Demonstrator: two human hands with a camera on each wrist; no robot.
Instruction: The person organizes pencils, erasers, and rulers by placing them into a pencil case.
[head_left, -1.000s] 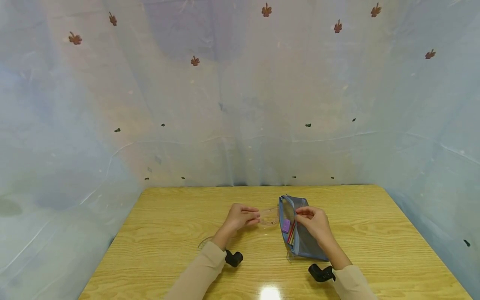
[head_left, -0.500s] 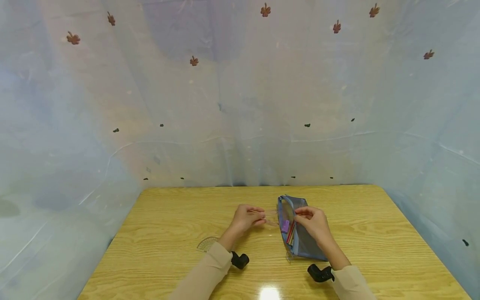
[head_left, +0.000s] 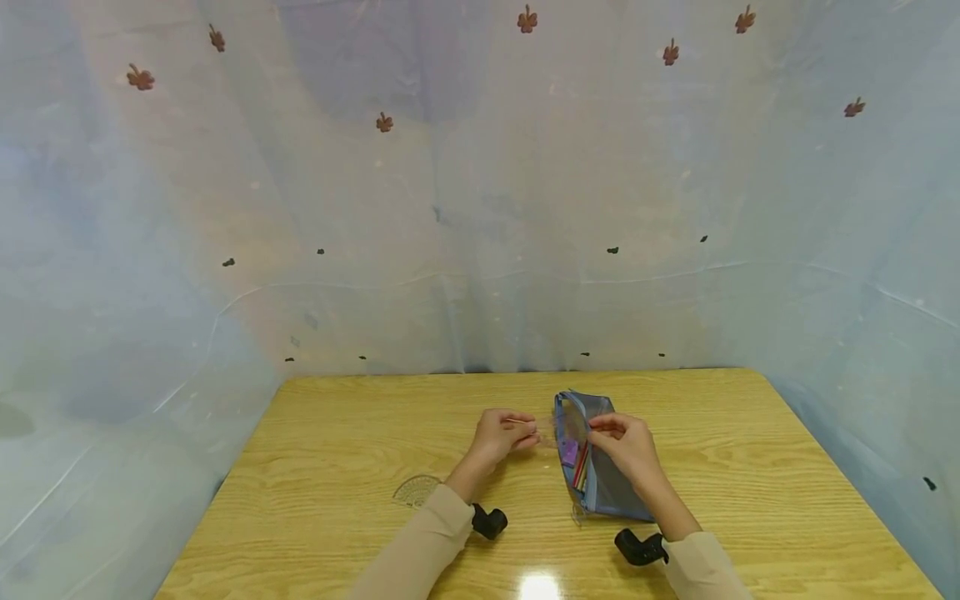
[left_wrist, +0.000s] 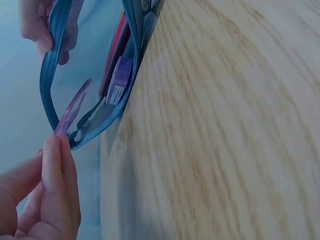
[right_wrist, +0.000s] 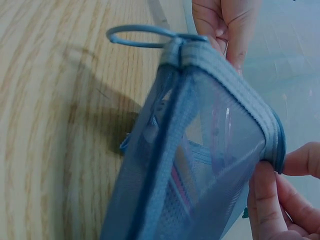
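My left hand (head_left: 501, 435) pinches a clear pink protractor (left_wrist: 73, 107) between thumb and fingers. In the left wrist view it is seen nearly edge-on, its tip inside the mouth of a blue mesh pencil case (head_left: 621, 490). The case lies on the table with its zipped mouth spread towards the left hand. My right hand (head_left: 628, 443) pinches the upper rim of that mouth and holds it up. Inside the case are a purple eraser (left_wrist: 120, 79) with a white label and some pencils (left_wrist: 114, 52), one of them red.
A second clear protractor (head_left: 416, 491) lies on the wooden table (head_left: 337, 450), left of the left forearm. A ring (right_wrist: 140, 34) sticks out from the end of the case. Behind the table hangs a pale curtain (head_left: 480, 208). Black camera mounts (head_left: 489, 522) sit at both wrists.
My left hand has moved right with the pink protractor, bringing its far end into the case's mouth. The protractor on the table shows more fully. The right hand holds the rim as before.
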